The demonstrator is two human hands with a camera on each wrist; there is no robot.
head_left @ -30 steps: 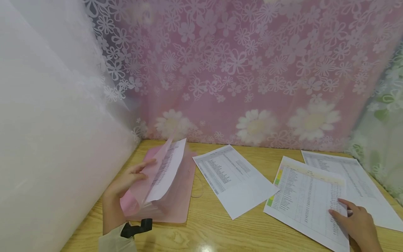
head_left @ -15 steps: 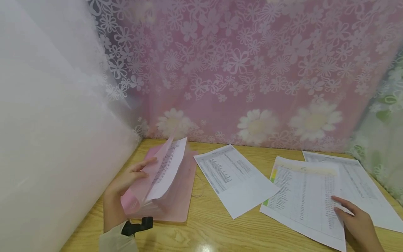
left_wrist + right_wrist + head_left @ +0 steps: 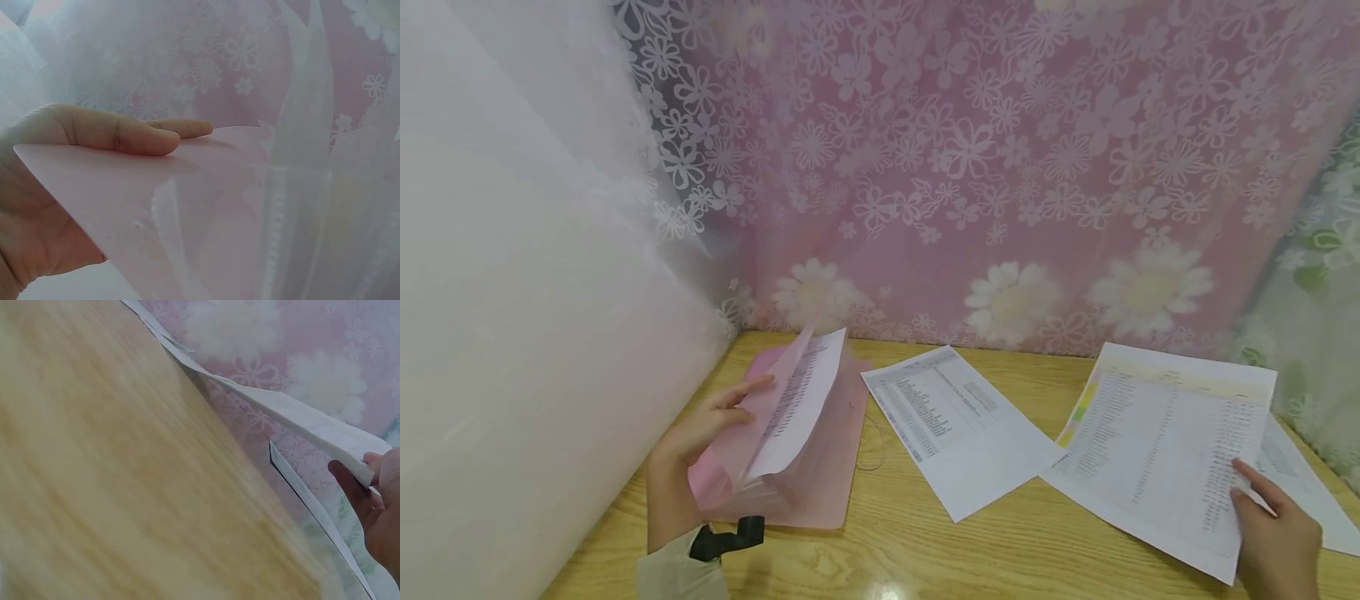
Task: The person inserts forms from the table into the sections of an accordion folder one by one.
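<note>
At the left of the head view my left hand [image 3: 703, 429] pinches the raised pink cover [image 3: 771, 396] of a translucent pink folder [image 3: 820, 504]. A white printed sheet [image 3: 805, 408] stands tilted inside it, beside the clear pockets. The left wrist view shows the thumb on top of the pink cover [image 3: 206, 187]. On the right my right hand [image 3: 1277, 521] pinches the right edge of a printed table sheet [image 3: 1165, 450] with yellow and green marks on its left side. Seen in the right wrist view, that paper [image 3: 306, 422] is lifted off the table between thumb and fingers.
Another printed sheet [image 3: 958, 425] lies on the wooden table [image 3: 917, 558] between the hands. A further sheet [image 3: 1300, 479] lies partly under the held one. A thin elastic loop [image 3: 880, 442] is at the folder's right edge. Flowered curtains [image 3: 970, 208] stand behind and at the sides.
My right hand has lifted the marked sheet and moved it to the right, over the far-right sheet, after a small shift left. The left hand and the folder have stayed still.
</note>
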